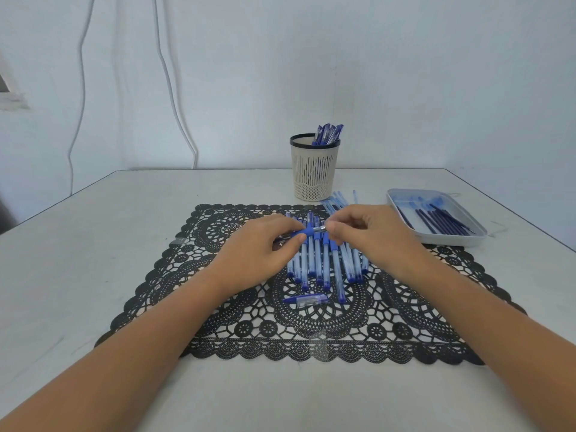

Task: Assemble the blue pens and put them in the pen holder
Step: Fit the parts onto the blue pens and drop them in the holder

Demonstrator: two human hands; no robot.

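"Blue pen (311, 231), where is it?"
"Between my fingertips: my left hand (261, 247) pinches its rubber grip, my right hand (371, 233) pinches the silver tip, above the loose barrels (325, 265) on the lace mat (343, 332)."

On the table (93, 244) a mat (218, 338) lies before us; at its middle a row of pen barrels (324, 266) runs from 12 to 6 o'clock, with a cap (307, 299) at its 6 o'clock end. Our left hand (265, 247) and right hand (371, 235) hold one pen (311, 231) over the 12 o'clock end. Past the mat at 12 o'clock stands the pen holder (314, 173) with pens (328, 134) in it and loose tubes (335, 199) at its 4 o'clock, while at 2 o'clock a tray (448, 240) holds refills (442, 219).
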